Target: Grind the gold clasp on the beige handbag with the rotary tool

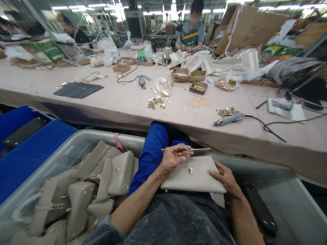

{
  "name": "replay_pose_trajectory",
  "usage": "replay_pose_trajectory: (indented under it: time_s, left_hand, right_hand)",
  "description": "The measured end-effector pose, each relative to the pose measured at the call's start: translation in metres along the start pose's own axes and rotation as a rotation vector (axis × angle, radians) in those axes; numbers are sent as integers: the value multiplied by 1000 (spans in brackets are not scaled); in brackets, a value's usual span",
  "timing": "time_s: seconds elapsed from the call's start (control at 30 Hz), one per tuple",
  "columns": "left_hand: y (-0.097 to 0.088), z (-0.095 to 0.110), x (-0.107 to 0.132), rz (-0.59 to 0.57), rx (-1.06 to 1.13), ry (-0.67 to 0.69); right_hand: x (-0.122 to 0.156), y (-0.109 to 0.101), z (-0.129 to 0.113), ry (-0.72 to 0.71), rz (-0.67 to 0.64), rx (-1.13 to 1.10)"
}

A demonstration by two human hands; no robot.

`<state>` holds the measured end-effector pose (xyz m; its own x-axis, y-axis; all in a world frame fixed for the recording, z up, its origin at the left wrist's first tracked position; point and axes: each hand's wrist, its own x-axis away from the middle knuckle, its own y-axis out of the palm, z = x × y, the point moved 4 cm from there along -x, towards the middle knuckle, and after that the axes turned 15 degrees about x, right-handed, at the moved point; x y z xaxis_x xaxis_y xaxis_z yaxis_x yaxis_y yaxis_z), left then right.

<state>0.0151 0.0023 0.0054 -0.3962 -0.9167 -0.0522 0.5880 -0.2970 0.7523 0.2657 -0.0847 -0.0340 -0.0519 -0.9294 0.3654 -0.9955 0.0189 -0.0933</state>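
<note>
A beige handbag (196, 183) lies across my lap, its front facing up with a small metal lock piece (190, 170) in the middle. My left hand (175, 157) is closed at the raised flap (201, 150), thumb against a small metal plate (185, 156) with a hole in it. Whether the plate is fixed to the flap I cannot tell. At the bag's right side, my right hand (226, 177) grips the edge, thumb on top and fingers mostly hidden.
Left of my legs, a translucent bin (84, 133) holds several beige bags (120, 173). On the table (122, 112) lie metal fittings (155, 102), tiny gold parts (198, 102) and a corded electric screwdriver (230, 119). Another bin (286, 194) stands right; a co-worker (190, 32) sits opposite.
</note>
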Motion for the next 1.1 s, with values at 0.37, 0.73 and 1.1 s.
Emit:
replay_pose_trajectory:
  time_s: [0.37, 0.73, 1.1]
  left_hand:
    - [0, 5, 5, -73, -79, -6]
    - [3, 8, 8, -35, -94, 16]
    - [-7, 0, 3, 57, -47, -40]
  right_hand:
    - [-3, 0, 2, -22, -1, -14]
    - [-1, 3, -2, 5, 14, 36]
    - [-1, 1, 2, 3, 7, 32]
